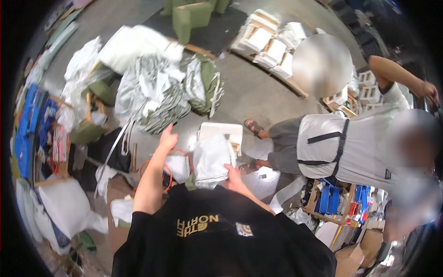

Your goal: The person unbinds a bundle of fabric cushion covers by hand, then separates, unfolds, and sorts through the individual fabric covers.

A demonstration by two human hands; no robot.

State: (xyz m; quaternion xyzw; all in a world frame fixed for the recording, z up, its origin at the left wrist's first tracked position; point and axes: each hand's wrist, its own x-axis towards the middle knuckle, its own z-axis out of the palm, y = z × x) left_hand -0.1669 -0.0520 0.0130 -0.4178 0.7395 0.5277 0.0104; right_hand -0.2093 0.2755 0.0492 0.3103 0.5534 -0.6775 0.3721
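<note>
My left hand [169, 138] is stretched forward with the index finger extended, holding nothing. Just beyond its fingertip lies a heap of grey-green and white fabric covers [152, 92]. My right hand [234, 176] grips the right edge of a white fabric piece [210, 159], thumb on top and the other fingers hidden. That fabric lies in front of my chest, with a bit of green at its lower left. Behind it stands a white padded seat [228, 130] that shows some wood at its side.
A person in a grey shirt [364, 143] stands close on my right. An orange hose [167, 171] loops below my left forearm. White padded pieces [270, 48] sit on a pallet ahead. Blue bins [328, 199] are at right, and a white sack [64, 203] lies at left.
</note>
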